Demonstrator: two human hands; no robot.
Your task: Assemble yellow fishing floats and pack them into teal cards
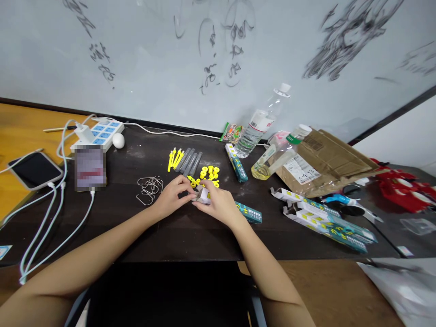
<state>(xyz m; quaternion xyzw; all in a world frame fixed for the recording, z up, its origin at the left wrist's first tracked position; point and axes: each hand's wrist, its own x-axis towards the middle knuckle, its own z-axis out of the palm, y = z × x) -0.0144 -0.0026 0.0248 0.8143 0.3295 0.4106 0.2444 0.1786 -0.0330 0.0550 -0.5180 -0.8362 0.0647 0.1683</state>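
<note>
A slim teal-and-white carton (251, 213) with yellow print lies across the front of the dark table, partly covered by my right hand (220, 205). That hand is closed around its body near the left end. My left hand (174, 196) pinches at the flaps of this same end; its fingertips hide exactly what they grip. Just beyond my hands lie small yellow plastic pieces (210, 172), several clear grey tubes (189, 161) and yellow sticks (175, 158). Left of my left hand sits a tangle of bent wire hooks (150, 188).
Several similar cartons (327, 220) lie at right, with another carton (236, 163) farther back. A water bottle (255, 127), a bottle of yellowish liquid (277, 154) and a cardboard package (327, 159) stand behind. At left are a power strip (107, 131), phone (36, 169) and white cables (44, 222).
</note>
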